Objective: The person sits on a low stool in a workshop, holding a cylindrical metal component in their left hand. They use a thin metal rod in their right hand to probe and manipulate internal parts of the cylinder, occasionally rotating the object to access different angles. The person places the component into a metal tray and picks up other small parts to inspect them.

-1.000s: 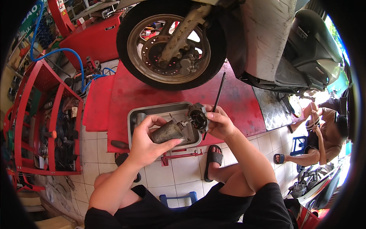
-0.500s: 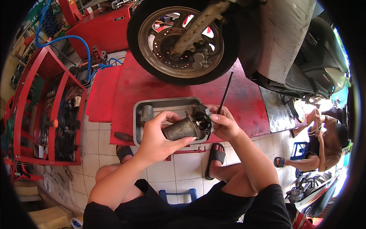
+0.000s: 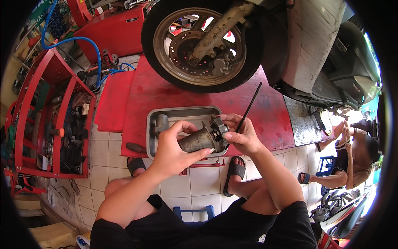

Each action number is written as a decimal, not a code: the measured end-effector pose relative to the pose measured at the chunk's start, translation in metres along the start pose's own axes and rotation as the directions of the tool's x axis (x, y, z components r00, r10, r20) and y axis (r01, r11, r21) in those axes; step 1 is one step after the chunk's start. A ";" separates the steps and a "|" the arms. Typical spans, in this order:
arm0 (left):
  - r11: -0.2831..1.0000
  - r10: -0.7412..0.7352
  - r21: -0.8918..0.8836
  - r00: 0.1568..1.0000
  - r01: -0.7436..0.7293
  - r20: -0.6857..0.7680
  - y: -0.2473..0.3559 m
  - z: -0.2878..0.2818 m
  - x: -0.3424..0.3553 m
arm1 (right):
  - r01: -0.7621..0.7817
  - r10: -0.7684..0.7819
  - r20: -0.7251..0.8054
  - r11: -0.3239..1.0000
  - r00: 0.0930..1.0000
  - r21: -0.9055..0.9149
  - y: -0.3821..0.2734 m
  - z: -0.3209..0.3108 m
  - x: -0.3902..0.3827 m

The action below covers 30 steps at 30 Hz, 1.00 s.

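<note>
My left hand [image 3: 172, 145] is wrapped round a worn grey metal cylinder [image 3: 195, 142], which looks like a small motor housing, held tilted above a metal tray [image 3: 182, 109]. At the cylinder's right end sits a dark end cover [image 3: 218, 128], close against the housing; whether it is fully seated I cannot tell. My right hand [image 3: 243, 137] pinches this cover between thumb and fingers. A thin black rod [image 3: 250, 104], like a screwdriver shaft, also passes through the right hand's fingers and points up and away. In the tray's left part stands a grey cylindrical part [image 3: 161, 122].
The tray rests on a red lift platform [image 3: 166, 93] below a motorbike front wheel [image 3: 190, 81]. A dark tool handle [image 3: 136, 147] lies left of the tray. At far left stands a red tool rack [image 3: 52, 99]. Another person [image 3: 352, 149] sits at the right.
My right hand has shifted its grip on the end cover, turning it and bringing it closer against the housing. The black rod has swung slightly right. My left hand keeps its hold.
</note>
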<state>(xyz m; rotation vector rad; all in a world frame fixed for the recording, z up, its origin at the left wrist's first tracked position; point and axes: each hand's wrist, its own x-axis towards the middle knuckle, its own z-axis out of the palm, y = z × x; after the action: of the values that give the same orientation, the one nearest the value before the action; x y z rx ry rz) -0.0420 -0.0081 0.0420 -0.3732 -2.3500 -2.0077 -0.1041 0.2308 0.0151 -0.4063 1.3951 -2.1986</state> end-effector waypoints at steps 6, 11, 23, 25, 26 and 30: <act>1.000 0.014 -0.013 1.000 -0.014 -0.007 -0.004 0.000 -0.001 | -0.012 0.012 -0.014 0.999 1.000 -0.036 0.000 0.000 -0.003; 0.999 0.037 -0.001 0.999 -0.037 -0.024 -0.005 0.002 0.000 | -0.043 0.045 -0.037 0.999 0.998 0.030 0.007 -0.003 -0.005; 0.999 0.017 -0.042 0.998 -0.020 -0.061 -0.005 0.007 -0.002 | 0.025 -0.029 -0.038 0.993 0.999 -0.118 0.003 0.014 -0.004; 0.998 0.038 -0.039 0.998 -0.041 -0.057 -0.005 0.007 -0.002 | 0.010 -0.017 -0.045 0.988 0.999 -0.156 0.001 0.014 -0.006; 0.998 0.054 -0.037 0.997 -0.056 -0.055 -0.005 0.006 -0.003 | 0.006 -0.014 -0.052 0.986 0.999 -0.167 0.000 0.016 -0.007; 0.991 0.137 0.018 0.990 -0.136 -0.038 -0.007 0.004 -0.003 | -0.003 -0.012 -0.057 0.968 0.998 -0.253 -0.003 0.017 -0.009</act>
<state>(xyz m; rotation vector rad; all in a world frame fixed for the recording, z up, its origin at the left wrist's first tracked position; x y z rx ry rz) -0.0403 -0.0060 0.0343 -0.4754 -2.2493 -1.9171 -0.0887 0.2239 0.0257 -0.4371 1.7161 -2.0559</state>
